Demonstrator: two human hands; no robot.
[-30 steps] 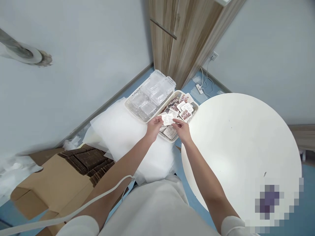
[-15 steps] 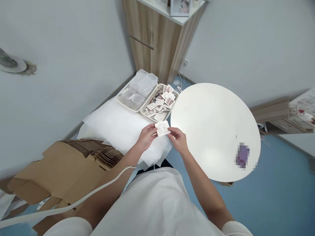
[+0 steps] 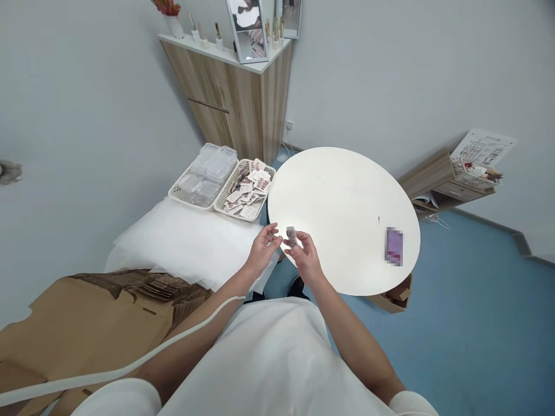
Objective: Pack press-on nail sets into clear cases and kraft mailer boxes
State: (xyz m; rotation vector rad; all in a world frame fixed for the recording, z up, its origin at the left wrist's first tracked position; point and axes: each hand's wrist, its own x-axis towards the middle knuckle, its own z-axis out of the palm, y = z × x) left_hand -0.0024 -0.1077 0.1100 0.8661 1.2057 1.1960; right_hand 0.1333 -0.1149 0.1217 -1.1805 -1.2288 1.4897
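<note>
Pinching small patterned card [image 3: 291, 234] in right hand [image 3: 307, 257], by round table's [image 3: 342, 225] left edge.
Holding left hand [image 3: 260, 249] half-curled just beside, cannot tell if empty; could drop card past edge onto blue floor [image 3: 459, 283] through loose pinching.

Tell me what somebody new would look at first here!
Probably the big round white table right of centre, with a pixelated purple shape near its right edge. Left of it, one white basket is heaped with printed cards, beside another holding clear plastic boxes. In the middle, the fingers of the right hand hold what looks like a small card.
</note>
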